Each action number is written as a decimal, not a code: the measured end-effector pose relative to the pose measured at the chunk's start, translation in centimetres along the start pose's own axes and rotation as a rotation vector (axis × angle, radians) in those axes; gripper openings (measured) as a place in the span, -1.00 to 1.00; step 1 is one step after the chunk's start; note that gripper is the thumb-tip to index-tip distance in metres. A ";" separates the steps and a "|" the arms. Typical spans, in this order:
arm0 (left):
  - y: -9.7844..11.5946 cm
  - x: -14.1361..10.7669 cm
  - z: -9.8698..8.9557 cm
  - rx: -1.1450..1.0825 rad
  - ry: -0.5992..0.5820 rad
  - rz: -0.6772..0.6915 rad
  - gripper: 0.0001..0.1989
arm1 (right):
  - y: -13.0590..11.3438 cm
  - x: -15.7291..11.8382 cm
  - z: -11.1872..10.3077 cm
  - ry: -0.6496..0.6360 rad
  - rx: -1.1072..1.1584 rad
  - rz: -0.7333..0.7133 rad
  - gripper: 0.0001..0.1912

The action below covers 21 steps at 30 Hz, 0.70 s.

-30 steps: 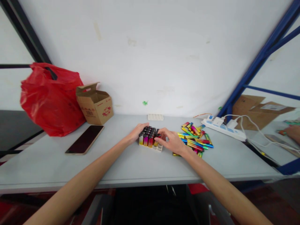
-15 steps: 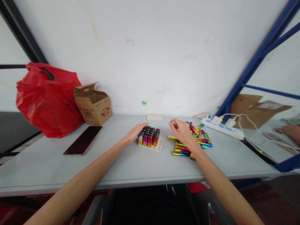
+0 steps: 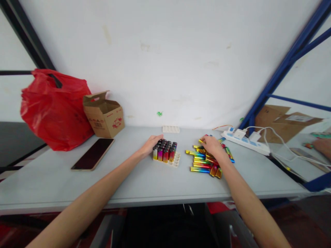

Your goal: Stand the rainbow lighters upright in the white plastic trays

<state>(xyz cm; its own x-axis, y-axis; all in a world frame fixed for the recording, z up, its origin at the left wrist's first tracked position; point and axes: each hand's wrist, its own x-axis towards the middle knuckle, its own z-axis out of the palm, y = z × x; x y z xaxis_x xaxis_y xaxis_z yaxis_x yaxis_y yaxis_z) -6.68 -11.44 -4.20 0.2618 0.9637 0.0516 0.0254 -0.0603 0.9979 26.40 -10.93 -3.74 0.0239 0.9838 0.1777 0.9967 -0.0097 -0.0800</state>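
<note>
Several lighters (image 3: 165,155) with black tops and shiny coloured bodies stand upright in a white tray (image 3: 176,160) with round slots, some of them bare along its right and front. My left hand (image 3: 152,144) rests against the back left of this group, its fingers partly hidden behind the lighters. To the right lies a loose pile of metallic gold, red, blue and green lighters (image 3: 203,165). Over the back of the pile, my right hand (image 3: 210,144) has its fingers closed round the end of a gold lighter (image 3: 200,141).
A second white tray (image 3: 171,129) lies by the wall. On the left are a phone (image 3: 93,154), an open cardboard box (image 3: 104,117) and a red bag (image 3: 57,110). A power strip (image 3: 245,140) with cables sits at right; beyond it, another person's hand (image 3: 322,146) shows.
My right hand has moved right, from beside the pile to over it, and its fingers have closed on a gold lighter. My left hand stays at the group of upright lighters.
</note>
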 end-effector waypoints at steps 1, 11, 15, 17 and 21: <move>-0.1 0.1 -0.1 0.004 0.002 0.005 -0.45 | -0.1 0.0 0.0 0.027 0.010 -0.026 -0.72; 0.0 0.4 -0.4 0.074 0.007 0.064 -0.44 | -1.0 0.0 -0.4 0.249 0.195 -0.164 -0.75; -0.2 0.7 -1.0 0.107 0.019 0.075 -0.42 | -0.9 0.2 -0.2 0.355 0.278 -0.203 -0.74; -0.3 1.0 -1.5 0.110 0.043 0.084 -0.43 | -1.0 0.2 -0.1 0.376 0.305 -0.216 -0.74; -0.4 1.3 -2.3 0.085 0.098 0.094 -0.48 | -1.4 -0.1 -0.3 0.420 0.415 -0.247 -0.75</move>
<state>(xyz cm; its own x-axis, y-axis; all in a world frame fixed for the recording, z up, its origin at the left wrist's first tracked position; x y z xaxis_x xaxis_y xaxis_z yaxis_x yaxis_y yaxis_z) -8.60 -9.60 -4.43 0.1714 0.9733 0.1527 0.0877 -0.1695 0.9816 24.99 -11.03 -3.36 -0.0905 0.7935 0.6018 0.8658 0.3613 -0.3461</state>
